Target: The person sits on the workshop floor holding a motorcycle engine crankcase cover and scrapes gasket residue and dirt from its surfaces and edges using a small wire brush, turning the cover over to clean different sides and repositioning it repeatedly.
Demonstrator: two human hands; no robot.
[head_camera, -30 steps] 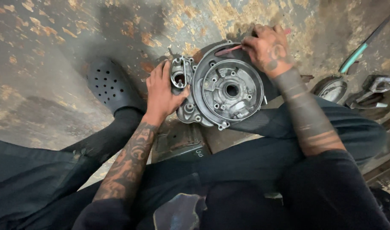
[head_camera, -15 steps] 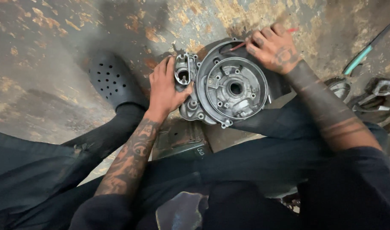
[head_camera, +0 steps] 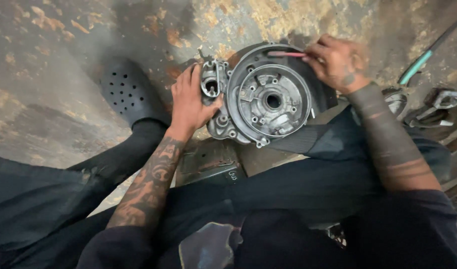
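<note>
A round grey metal engine casing (head_camera: 268,102) stands tilted against my leg, its open face toward me. My left hand (head_camera: 191,102) grips the casing's left side, thumb near a small square housing (head_camera: 212,82). My right hand (head_camera: 333,62) is at the casing's upper right rim and pinches a thin red-handled tool (head_camera: 285,54) whose tip lies along the rim.
A black perforated clog (head_camera: 128,92) covers my left foot on the stained concrete floor (head_camera: 49,60). A dark metal block (head_camera: 211,167) lies under the casing. At the right are a green-handled tool (head_camera: 418,65), a round metal part (head_camera: 398,102) and loose metal pieces (head_camera: 440,107).
The view has shifted slightly. My right hand has slid a little along the upper rim with the red tool; my left hand stays on the casing's left side.
</note>
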